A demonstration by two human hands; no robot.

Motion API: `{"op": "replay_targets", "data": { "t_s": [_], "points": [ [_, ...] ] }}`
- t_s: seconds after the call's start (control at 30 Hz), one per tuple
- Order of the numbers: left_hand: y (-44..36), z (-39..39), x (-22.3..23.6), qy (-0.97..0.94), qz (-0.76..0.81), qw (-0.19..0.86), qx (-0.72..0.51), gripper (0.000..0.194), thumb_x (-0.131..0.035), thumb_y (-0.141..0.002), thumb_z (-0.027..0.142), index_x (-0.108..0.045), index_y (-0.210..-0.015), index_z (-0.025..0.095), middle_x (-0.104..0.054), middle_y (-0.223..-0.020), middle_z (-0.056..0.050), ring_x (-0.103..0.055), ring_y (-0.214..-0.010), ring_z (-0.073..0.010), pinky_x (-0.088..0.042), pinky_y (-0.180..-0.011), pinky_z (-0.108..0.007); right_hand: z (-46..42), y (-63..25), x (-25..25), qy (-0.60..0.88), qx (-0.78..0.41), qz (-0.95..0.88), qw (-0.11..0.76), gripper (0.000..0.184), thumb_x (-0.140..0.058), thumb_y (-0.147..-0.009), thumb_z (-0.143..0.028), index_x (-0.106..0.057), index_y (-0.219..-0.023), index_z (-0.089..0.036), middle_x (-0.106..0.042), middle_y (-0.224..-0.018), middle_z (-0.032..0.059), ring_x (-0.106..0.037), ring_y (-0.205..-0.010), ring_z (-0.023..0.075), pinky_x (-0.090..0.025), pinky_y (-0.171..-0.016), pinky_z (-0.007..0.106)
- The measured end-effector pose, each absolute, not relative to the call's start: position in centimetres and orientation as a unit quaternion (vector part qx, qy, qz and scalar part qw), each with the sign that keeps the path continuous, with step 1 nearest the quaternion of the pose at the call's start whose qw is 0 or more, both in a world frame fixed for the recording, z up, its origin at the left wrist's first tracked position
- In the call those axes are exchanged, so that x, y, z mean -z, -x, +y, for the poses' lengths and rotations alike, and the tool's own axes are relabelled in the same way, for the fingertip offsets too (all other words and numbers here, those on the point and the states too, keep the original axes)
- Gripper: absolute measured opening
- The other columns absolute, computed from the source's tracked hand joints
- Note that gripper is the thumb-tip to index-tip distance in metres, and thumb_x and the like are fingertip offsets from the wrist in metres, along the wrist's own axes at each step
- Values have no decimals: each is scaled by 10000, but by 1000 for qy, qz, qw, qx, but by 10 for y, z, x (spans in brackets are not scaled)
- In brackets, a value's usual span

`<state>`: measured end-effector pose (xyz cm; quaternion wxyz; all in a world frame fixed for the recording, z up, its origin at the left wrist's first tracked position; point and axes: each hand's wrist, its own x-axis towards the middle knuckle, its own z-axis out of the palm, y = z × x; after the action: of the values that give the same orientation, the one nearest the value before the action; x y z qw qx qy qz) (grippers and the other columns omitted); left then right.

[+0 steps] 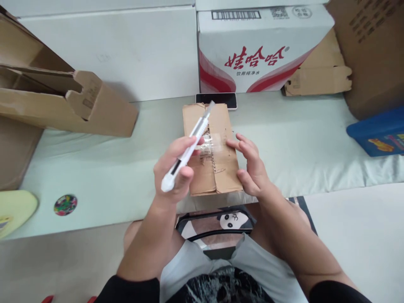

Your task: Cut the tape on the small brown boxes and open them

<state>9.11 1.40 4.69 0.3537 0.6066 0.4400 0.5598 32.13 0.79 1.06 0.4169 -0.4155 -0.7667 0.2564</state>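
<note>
White plastic housed the utility knife (190, 151) that the left hand (164, 165) gripped, thumb and fingers closed around its body, with the blade (208, 111) out and pointing away from the wearer. A loosened hold there could have let the knife roll or drop, perhaps onto the fingers or the legs below. Beneath it, the clear tape (214, 144) crossed a torn, ragged seam; the blade could have snagged on that uneven cardboard, skidded sideways, or gone deep enough to reach whatever lay inside. The cardboard box (226, 174) sat on the pale green cloth (284, 139), between the two hands. The right hand (255, 168) clasped nothing: its fingers were apart, resting lightly against the box's right side. So light a touch might have let the box slide or twist with the cloth under a hard push, and a slip to the right could have met those fingertips.

At far left, the yellow-green container (15, 212) was cut off by the frame, and the print on the round disc (65, 205) was too small to make out. The left palm and the undersides of its fingers were hidden, as were the box's contents. Whether the blade touched anything was unclear. The box covered part of the phone (224, 101), and the frame cropped the blue container (378, 132) at far right.
</note>
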Motion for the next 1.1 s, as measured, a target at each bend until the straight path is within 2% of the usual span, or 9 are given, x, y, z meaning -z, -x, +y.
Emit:
{"op": "replay_targets", "data": {
  "t_s": [0.07,0.2,0.37,0.63,0.8,0.9,0.97,1.03,1.1],
  "points": [
    [-90,12,-47,-697,386,290,-529,543,-582,-954,732,-727,-1286,328,-767,-1259,-92,-747,-1135,-252,-620,-961,-397,6,-317,-19,378,-218,-793,424,625,-470,-999,-530,-366,-1605,-417,-690,-1445,46,-463,-1536,359,-279,-1295,662],
    [-93,15,-57,-820,291,171,-463,406,-623,-1021,526,-714,-1330,280,-770,-1248,-92,-730,-1194,-251,-597,-1059,-413,5,-305,-30,327,-164,-821,438,803,-517,-930,-277,-219,-1667,-386,-645,-1499,57,-543,-1468,331,-414,-1210,617],
    [-96,20,-61,-867,258,119,-410,277,-654,-1023,343,-712,-1282,264,-789,-1203,-74,-729,-1166,-226,-594,-1079,-418,8,-300,-33,330,-171,-811,452,798,-525,-873,-138,-345,-1623,-342,-687,-1440,68,-626,-1367,291,-479,-1165,539],
    [-96,17,-56,-845,270,176,-427,499,-674,-989,296,-526,-1465,320,-753,-1265,-61,-695,-1243,-240,-579,-1108,-449,12,-304,-22,320,-249,-746,528,533,-556,-870,-110,-568,-1376,-278,-735,-1350,93,-678,-1329,273,-557,-1122,499],
    [-97,8,-50,-774,462,165,-399,631,-726,-872,330,-483,-1450,264,-558,-1470,-144,-484,-1475,-360,-369,-1269,-621,12,-307,-31,376,-231,-560,701,254,-719,-905,-145,-629,-1087,-298,-801,-1043,-14,-786,-904,152,-631,-829,300],
    [-98,5,-48,-744,519,224,-355,653,-723,-866,363,-459,-1451,247,-407,-1565,-175,-415,-1527,-380,-384,-1262,-621,10,-311,-55,388,-278,-492,728,214,-797,-892,-315,-602,-967,-269,-771,-816,-32,-708,-628,132,-557,-594,255],
    [-98,5,-48,-738,519,264,-342,641,-715,-881,373,-448,-1449,250,-357,-1594,-179,-421,-1529,-367,-407,-1256,-594,10,-312,-73,375,-335,-475,722,244,-758,-911,-424,-583,-885,-256,-676,-617,-58,-537,-426,107,-394,-423,234],
    [-98,5,-49,-736,514,276,-344,624,-717,-882,365,-451,-1436,257,-348,-1600,-174,-415,-1536,-362,-406,-1261,-584,15,-310,-89,352,-396,-481,698,280,-694,-937,-487,-574,-838,-255,-513,-464,-94,-325,-324,88,-219,-353,236],
    [-99,5,-50,-731,516,273,-352,615,-728,-871,355,-463,-1419,263,-353,-1597,-166,-401,-1546,-366,-395,-1268,-588,22,-306,-97,343,-439,-493,669,292,-654,-944,-548,-593,-907,-266,-467,-449,-104,-278,-319,88,-178,-350,237]
  ]
}}
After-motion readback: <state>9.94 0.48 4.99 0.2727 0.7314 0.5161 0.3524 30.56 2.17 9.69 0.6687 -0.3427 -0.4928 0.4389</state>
